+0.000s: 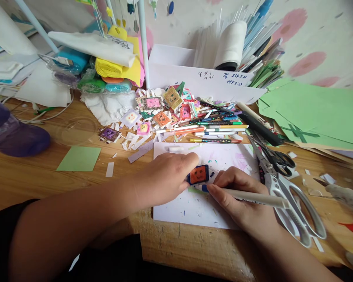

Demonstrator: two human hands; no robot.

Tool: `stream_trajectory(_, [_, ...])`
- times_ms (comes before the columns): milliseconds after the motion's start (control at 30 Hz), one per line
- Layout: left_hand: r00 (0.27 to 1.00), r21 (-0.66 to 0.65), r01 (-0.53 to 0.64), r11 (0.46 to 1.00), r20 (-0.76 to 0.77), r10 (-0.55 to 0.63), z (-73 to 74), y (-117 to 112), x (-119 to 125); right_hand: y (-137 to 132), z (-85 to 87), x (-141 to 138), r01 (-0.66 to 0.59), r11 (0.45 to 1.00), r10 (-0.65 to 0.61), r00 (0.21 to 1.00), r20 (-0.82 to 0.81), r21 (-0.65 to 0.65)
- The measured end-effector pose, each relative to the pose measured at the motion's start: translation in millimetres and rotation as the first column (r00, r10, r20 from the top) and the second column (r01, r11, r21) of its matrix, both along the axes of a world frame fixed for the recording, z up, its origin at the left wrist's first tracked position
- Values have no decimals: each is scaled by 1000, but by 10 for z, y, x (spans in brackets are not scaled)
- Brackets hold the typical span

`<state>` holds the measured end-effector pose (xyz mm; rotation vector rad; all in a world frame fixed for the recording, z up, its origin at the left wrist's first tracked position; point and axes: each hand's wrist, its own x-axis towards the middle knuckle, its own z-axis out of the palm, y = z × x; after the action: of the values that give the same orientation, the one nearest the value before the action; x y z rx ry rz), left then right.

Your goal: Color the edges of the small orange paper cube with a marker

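Observation:
A small orange paper square (199, 174) with a drawn smiling face and a dark blue border lies over the white paper sheet (176, 213). My left hand (172, 176) pinches it by its left side between thumb and fingers. In my right hand (242, 196) is a white-barrelled marker (257, 197) with a blue end, held like a pen. Its tip is close to the square's lower edge; whether it touches I cannot tell. A bit of green paper (195, 191) shows beneath the square, and a loose pen cap (175, 149) rests on the sheet.
Behind the sheet lie several markers (214, 133) and a heap of decorated paper squares (161, 118). Silver-handled scissors (297, 207) and black-handled scissors (278, 160) lie at the right. A green paper square (79, 158) is at the left, beyond it a purple object (23, 137).

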<state>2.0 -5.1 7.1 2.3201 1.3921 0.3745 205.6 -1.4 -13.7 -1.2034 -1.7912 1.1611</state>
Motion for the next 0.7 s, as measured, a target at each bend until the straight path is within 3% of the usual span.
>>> stream_trajectory(233, [998,-61,-56,997,-27,55,61,19,26,24,-37,27,-116,988,106,990,97,104])
stream_trajectory(467, [999,-34,-45,998,-17,44,37,16,21,16,-56,37,-91,992,85,994,66,84])
stream_trajectory(600, [996,32,-63,998,-65,65,41,7,23,45,-56,38,29,999,-34,986,-160,-33])
stream_trajectory(700, [992,79,-54,995,-111,62,51,-2,6,91,-62,49,80,986,-131,918,-374,-148])
